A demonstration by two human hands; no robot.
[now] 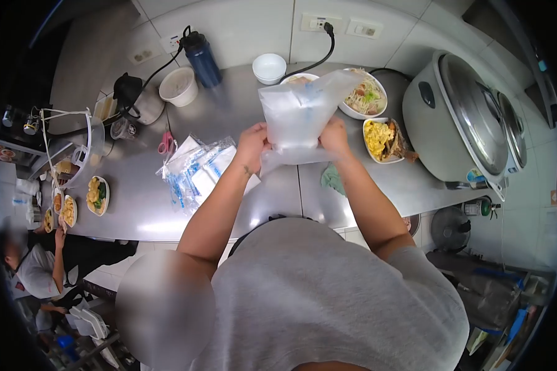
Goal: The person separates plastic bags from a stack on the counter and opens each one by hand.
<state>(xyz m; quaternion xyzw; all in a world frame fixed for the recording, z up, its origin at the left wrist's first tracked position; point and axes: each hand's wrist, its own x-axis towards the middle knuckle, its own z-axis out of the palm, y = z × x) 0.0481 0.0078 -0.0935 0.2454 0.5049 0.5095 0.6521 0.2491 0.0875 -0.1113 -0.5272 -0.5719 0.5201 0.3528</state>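
Between my two hands a frosted plastic bag (294,117) stands upright above the steel counter, its top spread wide. My left hand (252,147) is closed on the bag's lower left side, and my right hand (333,136) grips the opposite side. Whether anything is inside the bag I cannot tell. Left of my left forearm lies a pile of flat plastic packets (207,170) with blue print. Behind the bag is a partly hidden bowl of food (300,78). A bowl of noodles or sprouts (365,99) and a dish of yellow food (380,139) sit right of my right hand.
A large rice cooker (436,117) fills the right end. Along the back are a white bowl (269,68), a blue bottle (203,60), a lidded tub (179,86) and a kettle (142,105). Pink scissors (165,143) lie left, near a food dish (97,196). Another person (40,269) stands far left.
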